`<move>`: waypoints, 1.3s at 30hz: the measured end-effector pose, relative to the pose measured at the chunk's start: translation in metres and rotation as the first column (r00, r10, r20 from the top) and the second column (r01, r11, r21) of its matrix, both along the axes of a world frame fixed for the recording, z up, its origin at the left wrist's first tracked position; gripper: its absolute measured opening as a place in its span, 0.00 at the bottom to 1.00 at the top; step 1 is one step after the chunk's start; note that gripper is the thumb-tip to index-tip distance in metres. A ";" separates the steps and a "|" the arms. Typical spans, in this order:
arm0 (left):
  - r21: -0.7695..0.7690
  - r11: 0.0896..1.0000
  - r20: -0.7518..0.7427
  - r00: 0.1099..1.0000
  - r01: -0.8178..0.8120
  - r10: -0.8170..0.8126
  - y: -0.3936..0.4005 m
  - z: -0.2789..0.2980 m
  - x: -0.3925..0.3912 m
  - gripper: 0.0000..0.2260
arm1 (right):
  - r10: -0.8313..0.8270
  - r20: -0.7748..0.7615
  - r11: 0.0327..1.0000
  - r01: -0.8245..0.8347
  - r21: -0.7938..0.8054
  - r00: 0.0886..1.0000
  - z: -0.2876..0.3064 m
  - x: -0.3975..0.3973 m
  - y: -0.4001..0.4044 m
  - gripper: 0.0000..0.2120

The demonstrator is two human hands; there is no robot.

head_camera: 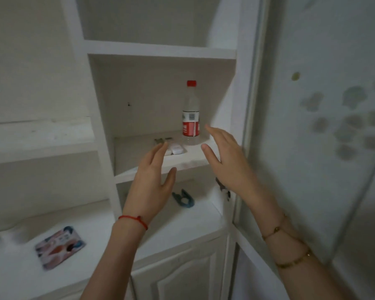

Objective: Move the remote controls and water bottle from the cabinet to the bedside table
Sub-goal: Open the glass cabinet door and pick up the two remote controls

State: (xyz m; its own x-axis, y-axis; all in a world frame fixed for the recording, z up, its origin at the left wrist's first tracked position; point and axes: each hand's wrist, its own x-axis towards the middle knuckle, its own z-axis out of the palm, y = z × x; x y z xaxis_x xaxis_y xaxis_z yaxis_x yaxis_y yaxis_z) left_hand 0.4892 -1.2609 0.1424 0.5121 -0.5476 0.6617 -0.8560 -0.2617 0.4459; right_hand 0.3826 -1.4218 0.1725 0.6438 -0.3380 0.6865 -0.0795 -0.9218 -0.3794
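A clear water bottle is seen standing upright, red cap uppermost, on a shelf of the white cabinet; its red-and-white label cannot be read. White remote controls are laid flat beside it. The left hand and right hand are raised before the shelf, fingers spread, nothing held.

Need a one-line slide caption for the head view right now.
Both open hands, left hand and right hand, reach toward a cabinet shelf holding a water bottle and white remote controls.
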 end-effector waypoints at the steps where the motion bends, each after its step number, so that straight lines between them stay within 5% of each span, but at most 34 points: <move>1: 0.006 1.000 -0.011 1.000 -0.026 0.026 0.000 -0.002 0.011 0.25 | 0.018 -0.017 1.000 -0.018 0.012 1.000 -0.004 0.014 -0.003 0.24; 10: 0.144 0.975 -0.120 0.975 -0.170 0.188 -0.030 0.004 0.089 0.23 | 0.033 -0.171 0.998 -0.023 0.064 0.985 -0.017 0.102 -0.041 0.24; 19: 0.434 0.846 -0.127 0.908 -0.310 0.399 -0.089 0.008 0.146 0.18 | -0.011 -0.316 0.997 0.035 0.072 0.949 -0.032 0.171 -0.078 0.13; 22: 0.476 0.813 -0.100 0.898 -0.335 0.428 -0.097 0.009 0.154 0.18 | -0.012 -0.319 0.997 0.034 0.065 0.948 -0.035 0.185 -0.082 0.16; 32: 0.443 0.817 -0.169 0.860 -0.370 0.481 -0.116 0.005 0.161 0.20 | -0.055 -0.339 0.994 0.084 0.074 0.939 -0.036 0.201 -0.084 0.21; 39: 0.262 0.903 -0.355 0.836 -0.341 0.419 -0.116 0.005 0.154 0.18 | 0.124 -0.227 0.937 -0.039 0.346 0.966 -0.030 0.198 -0.074 0.13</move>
